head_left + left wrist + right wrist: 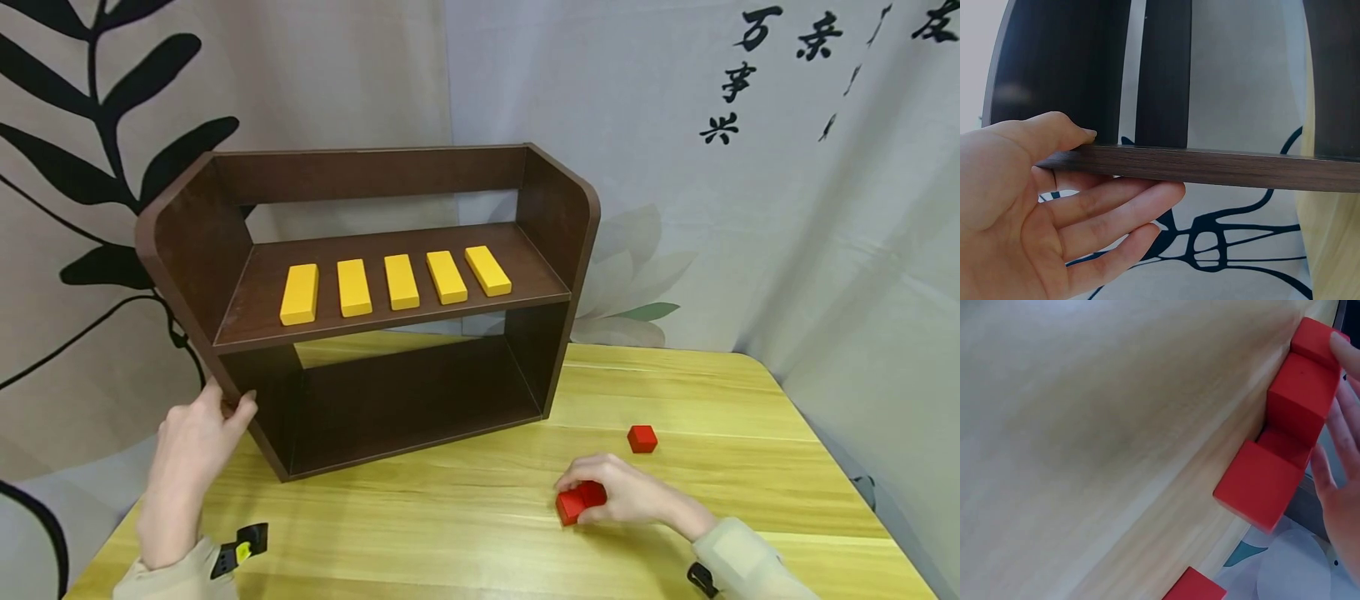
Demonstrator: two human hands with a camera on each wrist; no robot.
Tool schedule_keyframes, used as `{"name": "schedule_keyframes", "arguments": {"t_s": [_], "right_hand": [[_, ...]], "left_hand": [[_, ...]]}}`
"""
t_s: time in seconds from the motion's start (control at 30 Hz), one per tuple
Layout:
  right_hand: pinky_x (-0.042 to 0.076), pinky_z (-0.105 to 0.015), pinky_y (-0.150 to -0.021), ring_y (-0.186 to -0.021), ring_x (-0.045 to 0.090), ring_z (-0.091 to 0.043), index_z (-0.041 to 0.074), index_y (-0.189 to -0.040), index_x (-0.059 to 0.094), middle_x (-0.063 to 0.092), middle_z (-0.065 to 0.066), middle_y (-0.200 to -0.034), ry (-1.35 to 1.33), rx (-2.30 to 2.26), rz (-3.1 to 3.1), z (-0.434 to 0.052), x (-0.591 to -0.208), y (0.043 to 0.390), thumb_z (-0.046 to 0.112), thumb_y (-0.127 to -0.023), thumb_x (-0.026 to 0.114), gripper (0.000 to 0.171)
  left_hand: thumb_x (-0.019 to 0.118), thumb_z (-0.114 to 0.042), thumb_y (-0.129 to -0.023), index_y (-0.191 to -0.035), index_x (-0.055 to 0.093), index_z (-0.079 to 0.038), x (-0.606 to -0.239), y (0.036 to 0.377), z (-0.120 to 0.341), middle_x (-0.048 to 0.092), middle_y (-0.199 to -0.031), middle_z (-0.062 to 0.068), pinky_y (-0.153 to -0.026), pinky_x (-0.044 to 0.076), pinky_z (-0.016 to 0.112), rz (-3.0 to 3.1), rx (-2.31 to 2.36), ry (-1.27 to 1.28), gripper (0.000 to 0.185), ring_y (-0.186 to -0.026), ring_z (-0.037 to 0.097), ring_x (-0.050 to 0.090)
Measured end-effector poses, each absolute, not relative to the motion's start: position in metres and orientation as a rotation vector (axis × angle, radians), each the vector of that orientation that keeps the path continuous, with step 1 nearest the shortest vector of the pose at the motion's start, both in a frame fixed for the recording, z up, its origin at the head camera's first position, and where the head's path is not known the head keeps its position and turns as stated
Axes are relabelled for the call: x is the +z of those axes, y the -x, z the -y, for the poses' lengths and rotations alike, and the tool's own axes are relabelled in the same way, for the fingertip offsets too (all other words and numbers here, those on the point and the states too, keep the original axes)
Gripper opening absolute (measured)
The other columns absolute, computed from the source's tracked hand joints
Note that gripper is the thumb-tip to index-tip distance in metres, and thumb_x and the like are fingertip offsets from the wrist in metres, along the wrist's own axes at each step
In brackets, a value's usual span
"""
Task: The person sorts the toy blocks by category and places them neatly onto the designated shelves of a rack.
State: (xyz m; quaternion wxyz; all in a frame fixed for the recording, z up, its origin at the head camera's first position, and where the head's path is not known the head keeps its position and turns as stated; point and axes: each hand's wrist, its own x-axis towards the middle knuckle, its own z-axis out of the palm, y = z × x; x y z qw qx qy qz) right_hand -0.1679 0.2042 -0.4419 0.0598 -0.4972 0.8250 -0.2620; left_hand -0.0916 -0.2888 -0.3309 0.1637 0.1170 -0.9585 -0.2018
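Observation:
A dark brown two-level shelf (375, 175) stands on the yellow wooden table (450, 533). Several yellow blocks (401, 282) lie in a row on its upper board. My left hand (225, 408) holds the shelf's left side panel (1210, 167), thumb on one face and fingers (1116, 206) on the other. My right hand (600, 493) is curled over a small cluster of red cubes (577, 504) on the table right of centre. In the right wrist view the red cubes (1297, 400) sit pressed together with my fingers (1341, 481) along them. One lone red cube (642, 438) lies just beyond.
The shelf's lower compartment (405, 400) holds nothing. A printed fabric backdrop (750, 208) hangs behind the table. The table's right edge (840, 467) and front edge are close to my arms. Bare wood (1085, 425) lies in front of the shelf.

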Motion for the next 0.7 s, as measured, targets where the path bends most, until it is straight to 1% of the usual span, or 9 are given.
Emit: {"name": "schedule_keyframes", "arguments": {"t_s": [0.17,0.3,0.47,0.7], "right_hand": [[0.051,-0.022,-0.08,-0.093,0.06,-0.004,0.016,-0.107,0.067,0.067,0.008,-0.104,1.525,-0.757,-2.535,-0.202,-0.443,0.169,0.016,-0.076,0.077,0.033],[0.051,-0.022,-0.081,-0.091,0.06,-0.003,0.017,-0.108,0.066,0.066,0.009,-0.103,1.555,-0.731,-2.542,-0.199,-0.442,0.169,0.019,-0.077,0.078,0.033],[0.051,-0.022,-0.082,-0.092,0.06,-0.003,0.018,-0.109,0.066,0.065,0.009,-0.104,1.579,-0.711,-2.518,-0.196,-0.441,0.171,0.015,-0.076,0.077,0.035],[0.053,-0.024,-0.083,-0.092,0.061,-0.004,0.015,-0.111,0.066,0.065,0.005,-0.104,1.609,-0.731,-2.496,-0.191,-0.443,0.176,0.01,-0.078,0.075,0.034]], "left_hand": [[0.045,-0.028,-0.098,-0.092,0.044,0.002,-0.331,0.091,0.29,0.046,-0.061,0.01,-0.043,0.027,0.031,2.735,-0.574,-0.318,0.031,-0.046,0.02,0.039],[0.045,-0.029,-0.098,-0.093,0.044,0.003,-0.331,0.091,0.29,0.045,-0.062,0.01,-0.043,0.027,0.031,2.745,-0.577,-0.318,0.032,-0.046,0.02,0.039],[0.046,-0.028,-0.098,-0.093,0.044,0.003,-0.331,0.091,0.289,0.044,-0.06,0.009,-0.043,0.027,0.031,2.739,-0.568,-0.32,0.031,-0.046,0.02,0.039],[0.045,-0.029,-0.098,-0.094,0.045,0.003,-0.33,0.091,0.29,0.046,-0.062,0.011,-0.044,0.028,0.031,2.747,-0.579,-0.327,0.032,-0.048,0.02,0.04]]}}
